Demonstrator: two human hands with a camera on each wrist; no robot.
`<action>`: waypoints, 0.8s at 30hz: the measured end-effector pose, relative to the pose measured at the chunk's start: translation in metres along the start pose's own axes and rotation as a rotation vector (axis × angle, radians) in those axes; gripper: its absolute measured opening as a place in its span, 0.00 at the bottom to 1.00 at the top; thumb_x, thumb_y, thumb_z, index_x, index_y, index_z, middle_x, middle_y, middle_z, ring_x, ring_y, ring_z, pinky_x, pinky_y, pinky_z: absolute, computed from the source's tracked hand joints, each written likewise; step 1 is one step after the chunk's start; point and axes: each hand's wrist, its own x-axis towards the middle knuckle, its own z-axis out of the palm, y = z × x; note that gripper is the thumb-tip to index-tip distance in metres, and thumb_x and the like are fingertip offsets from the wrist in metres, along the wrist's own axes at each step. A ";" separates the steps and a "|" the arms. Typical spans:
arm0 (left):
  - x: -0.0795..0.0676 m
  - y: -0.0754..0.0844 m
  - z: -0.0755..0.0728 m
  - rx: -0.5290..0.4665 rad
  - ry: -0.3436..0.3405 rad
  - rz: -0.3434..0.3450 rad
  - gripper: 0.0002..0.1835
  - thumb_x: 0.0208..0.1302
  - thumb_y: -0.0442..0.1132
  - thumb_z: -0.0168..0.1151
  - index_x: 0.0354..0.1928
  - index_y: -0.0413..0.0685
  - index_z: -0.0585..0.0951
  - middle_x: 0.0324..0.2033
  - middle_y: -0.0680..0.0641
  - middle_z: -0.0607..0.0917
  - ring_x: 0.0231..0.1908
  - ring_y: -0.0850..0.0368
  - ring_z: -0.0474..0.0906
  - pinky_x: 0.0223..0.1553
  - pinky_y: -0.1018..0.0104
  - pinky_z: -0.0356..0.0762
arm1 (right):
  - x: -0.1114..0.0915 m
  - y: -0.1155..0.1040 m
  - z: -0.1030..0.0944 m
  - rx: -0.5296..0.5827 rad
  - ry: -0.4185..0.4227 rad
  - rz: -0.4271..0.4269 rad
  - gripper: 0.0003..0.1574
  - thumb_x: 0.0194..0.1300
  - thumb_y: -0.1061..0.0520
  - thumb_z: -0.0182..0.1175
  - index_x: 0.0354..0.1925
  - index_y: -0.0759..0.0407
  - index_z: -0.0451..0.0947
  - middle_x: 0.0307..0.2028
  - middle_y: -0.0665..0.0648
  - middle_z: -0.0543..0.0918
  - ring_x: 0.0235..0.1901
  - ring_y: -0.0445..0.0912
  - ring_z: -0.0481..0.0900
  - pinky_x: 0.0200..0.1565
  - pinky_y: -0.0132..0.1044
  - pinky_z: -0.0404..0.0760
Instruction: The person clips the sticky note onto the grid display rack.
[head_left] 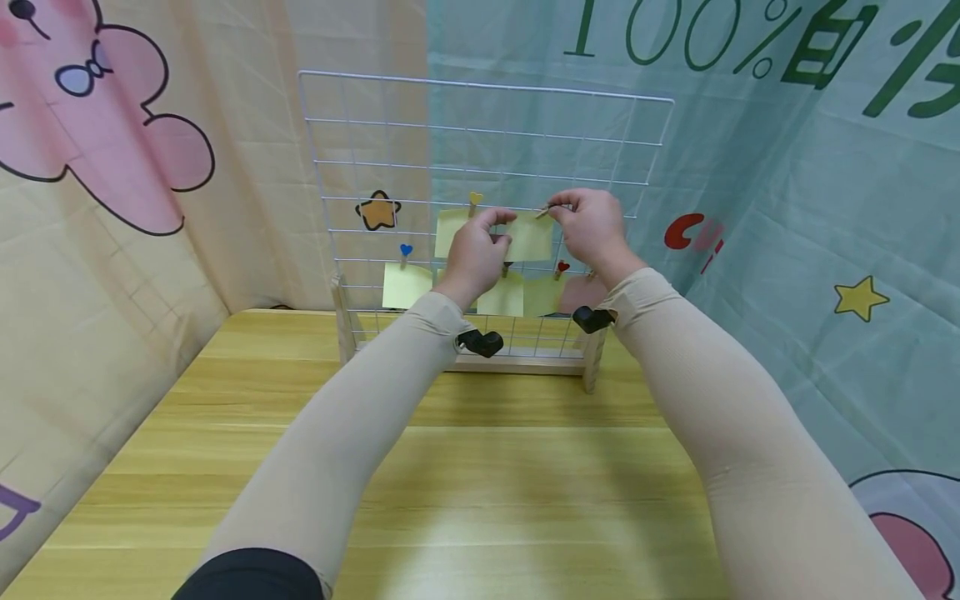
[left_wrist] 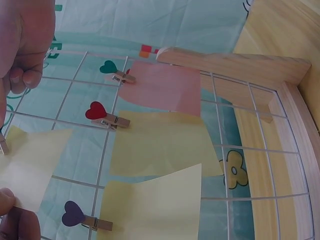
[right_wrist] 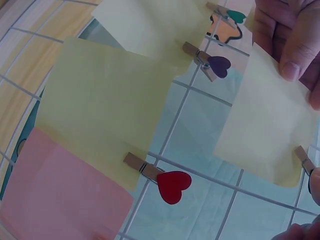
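A pale yellow sticky note lies against the upper part of a white wire grid panel. My left hand pinches its side edge between thumb and fingers, plainly seen in the right wrist view. At the note's top corner, my right hand pinches a small wooden clothespin; that peg sits over the paper's edge. Beside the left hand, another yellow note hangs from a peg with a yellow heart.
Below hang more notes, among them a yellow one with a red-heart clip and a pink one with a green-heart clip. The grid's wooden base stands on a wood-grain table. Printed curtains surround it.
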 end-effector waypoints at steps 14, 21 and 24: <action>0.000 0.000 0.000 0.003 0.007 0.006 0.18 0.80 0.35 0.57 0.66 0.54 0.80 0.67 0.52 0.81 0.59 0.54 0.84 0.38 0.66 0.85 | 0.000 -0.002 -0.002 0.014 -0.028 0.025 0.20 0.83 0.46 0.53 0.64 0.45 0.84 0.16 0.46 0.69 0.12 0.42 0.59 0.19 0.37 0.64; 0.000 -0.001 0.000 0.011 0.003 -0.003 0.18 0.80 0.35 0.57 0.66 0.56 0.80 0.67 0.52 0.81 0.59 0.55 0.83 0.38 0.67 0.85 | 0.000 -0.001 -0.001 0.040 -0.035 0.036 0.20 0.83 0.47 0.54 0.64 0.45 0.84 0.16 0.47 0.65 0.12 0.43 0.59 0.19 0.36 0.64; 0.001 -0.002 0.000 0.013 0.006 0.002 0.18 0.80 0.35 0.57 0.66 0.55 0.80 0.67 0.52 0.81 0.59 0.54 0.84 0.39 0.66 0.85 | 0.000 -0.001 -0.001 0.042 -0.036 0.041 0.20 0.83 0.46 0.54 0.64 0.45 0.83 0.16 0.47 0.65 0.13 0.43 0.59 0.19 0.36 0.64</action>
